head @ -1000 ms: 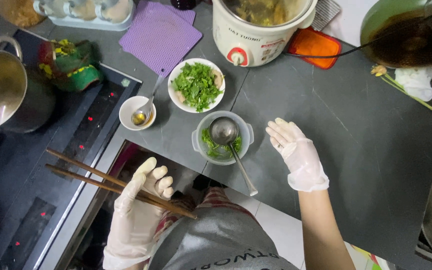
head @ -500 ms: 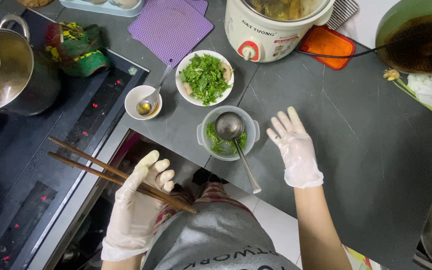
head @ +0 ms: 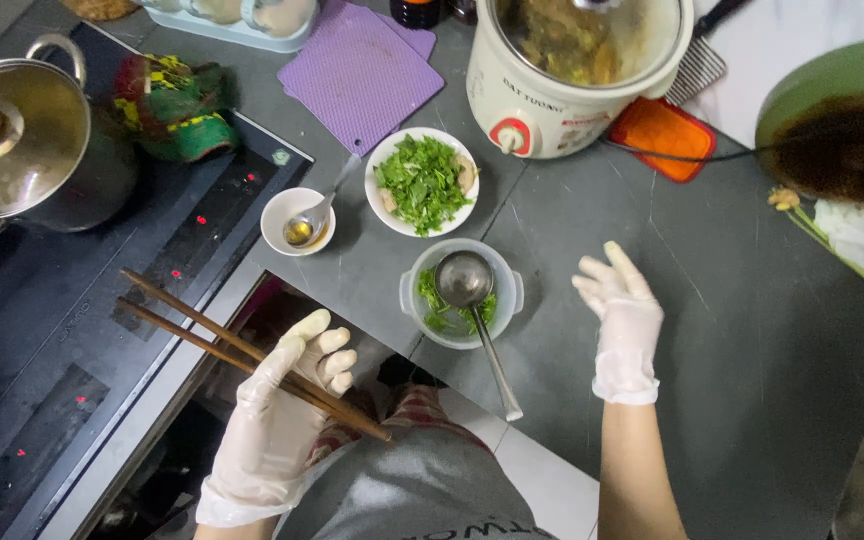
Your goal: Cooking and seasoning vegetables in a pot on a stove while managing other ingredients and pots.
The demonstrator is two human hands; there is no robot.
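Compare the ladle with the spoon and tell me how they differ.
The ladle is larger than the spoon, with a far longer handle. The ladle rests in a clear bowl holding greens; the spoon sits in a small white bowl. The ladle's handle points toward the person; the spoon's points away. Both are metal, and neither hand touches them.

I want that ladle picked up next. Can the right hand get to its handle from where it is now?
Probably yes. The right hand is open and empty, hovering over bare counter just right of the ladle, whose handle sticks out of the clear bowl toward the counter edge. Nothing lies between them.
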